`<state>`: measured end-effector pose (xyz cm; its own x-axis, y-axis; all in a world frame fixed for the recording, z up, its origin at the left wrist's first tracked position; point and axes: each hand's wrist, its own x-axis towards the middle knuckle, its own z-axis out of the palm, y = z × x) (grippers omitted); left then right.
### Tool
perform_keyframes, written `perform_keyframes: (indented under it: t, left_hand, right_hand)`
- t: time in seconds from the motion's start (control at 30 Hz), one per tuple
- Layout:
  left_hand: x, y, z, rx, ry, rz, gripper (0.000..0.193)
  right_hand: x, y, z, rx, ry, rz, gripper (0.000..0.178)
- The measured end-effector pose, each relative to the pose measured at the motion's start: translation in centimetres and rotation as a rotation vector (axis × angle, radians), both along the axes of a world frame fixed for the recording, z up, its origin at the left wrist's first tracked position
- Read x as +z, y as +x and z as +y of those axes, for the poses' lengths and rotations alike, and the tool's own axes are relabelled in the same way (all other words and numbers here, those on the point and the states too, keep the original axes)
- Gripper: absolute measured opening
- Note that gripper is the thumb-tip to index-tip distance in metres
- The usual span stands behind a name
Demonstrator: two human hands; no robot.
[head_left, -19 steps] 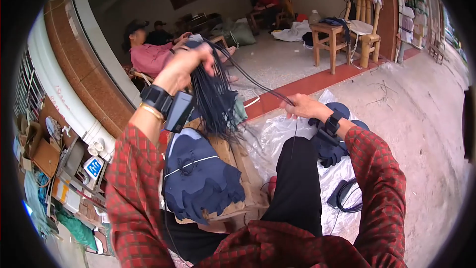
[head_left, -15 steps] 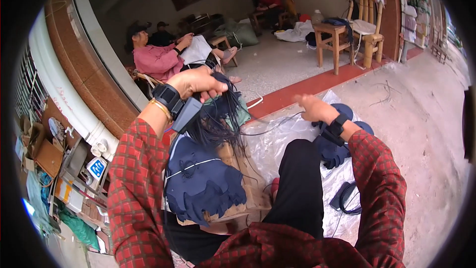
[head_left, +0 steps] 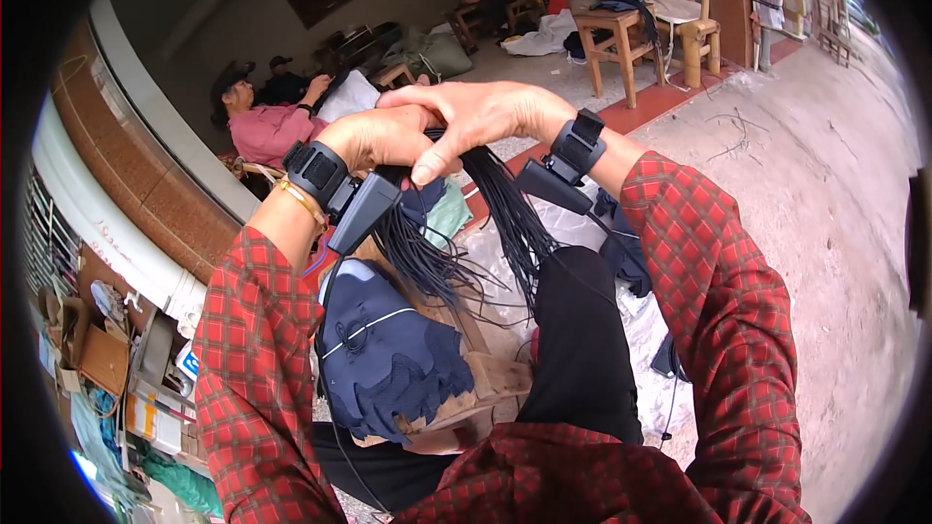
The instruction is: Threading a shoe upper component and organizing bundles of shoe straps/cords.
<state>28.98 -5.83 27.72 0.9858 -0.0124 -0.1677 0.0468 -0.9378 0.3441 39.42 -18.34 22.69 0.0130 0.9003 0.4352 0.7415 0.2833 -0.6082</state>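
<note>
My left hand (head_left: 383, 139) is closed round a bundle of thin black cords (head_left: 507, 213). Over and against it lies my right hand (head_left: 490, 114), its thumb pointing down and its fingers curled over the top of the same bundle. The cord ends hang in two bunches, one under each hand; the gripped part is hidden by my fingers. Below them a stack of navy fabric pieces (head_left: 388, 359), tied with a light string, rests on a low wooden bench (head_left: 497, 376) between my knees. Pale green cloth (head_left: 449, 213) shows behind the cords.
Clear plastic sheeting (head_left: 660, 417) covers ground at my right, with more navy fabric (head_left: 626, 257) on it. A person in pink (head_left: 272, 131) sits ahead left. Further off stand a wooden stool (head_left: 621, 44) and a bamboo chair (head_left: 694, 39). A white pipe (head_left: 107, 223) runs along the left.
My right hand has come in from the right, away from a single drawn-out cord, and has joined my left hand on the bundle. The cords now hang in two bunches.
</note>
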Motion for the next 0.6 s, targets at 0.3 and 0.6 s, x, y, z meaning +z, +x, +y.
perform_keyframes:
  t: [0.3,0.6]
  left_hand:
    - [-0.4,-1.5,3.7,-0.013,-0.407,0.161,0.048]
    - [-2.7,-3.2,2.7,-0.084,-0.896,-0.077,0.053]
  right_hand:
    - [-3.2,2.2,-0.4,-0.159,-0.067,0.282,0.025]
    - [3.0,-1.3,0.9,-0.34,-0.185,0.015,0.016]
